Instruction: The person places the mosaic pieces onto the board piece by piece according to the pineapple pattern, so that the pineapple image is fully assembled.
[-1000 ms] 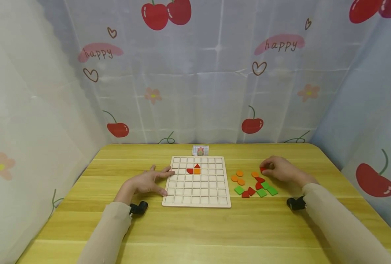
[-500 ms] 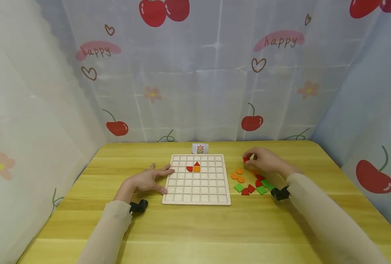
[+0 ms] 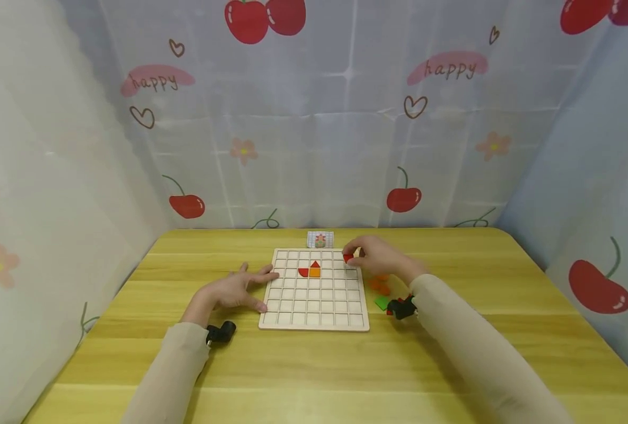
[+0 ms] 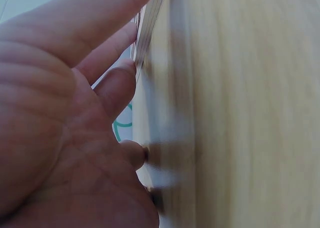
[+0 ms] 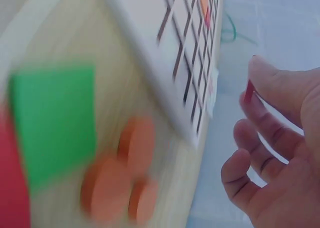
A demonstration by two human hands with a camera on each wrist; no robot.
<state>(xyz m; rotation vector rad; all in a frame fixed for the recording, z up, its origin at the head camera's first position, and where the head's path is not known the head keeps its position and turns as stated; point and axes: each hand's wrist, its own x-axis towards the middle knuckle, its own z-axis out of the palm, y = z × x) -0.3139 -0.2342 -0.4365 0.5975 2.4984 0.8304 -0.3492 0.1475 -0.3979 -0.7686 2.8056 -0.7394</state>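
Observation:
A pale wooden grid board (image 3: 314, 300) lies on the table. On it sit a red triangle (image 3: 315, 264), an orange square (image 3: 315, 272) below that, and a red quarter-circle (image 3: 303, 272) to the left. My left hand (image 3: 236, 290) rests at the board's left edge with fingers spread, thumb and fingertips touching the rim; the left wrist view (image 4: 90, 118) shows its palm. Between thumb and forefinger, my right hand (image 3: 377, 256) pinches a small red piece (image 3: 348, 258) over the board's upper right corner. In the right wrist view that red piece (image 5: 249, 91) appears edge-on.
A small picture card (image 3: 320, 239) lies behind the board. Right of the board, under my right forearm, are orange discs (image 3: 380, 286), a green square (image 3: 381, 302) and red pieces, partly hidden. A patterned curtain (image 3: 303, 147) stands around the table.
My right hand has carried the red piece leftward from the loose pieces to above the board's upper right corner. The left hand stays on the board's edge.

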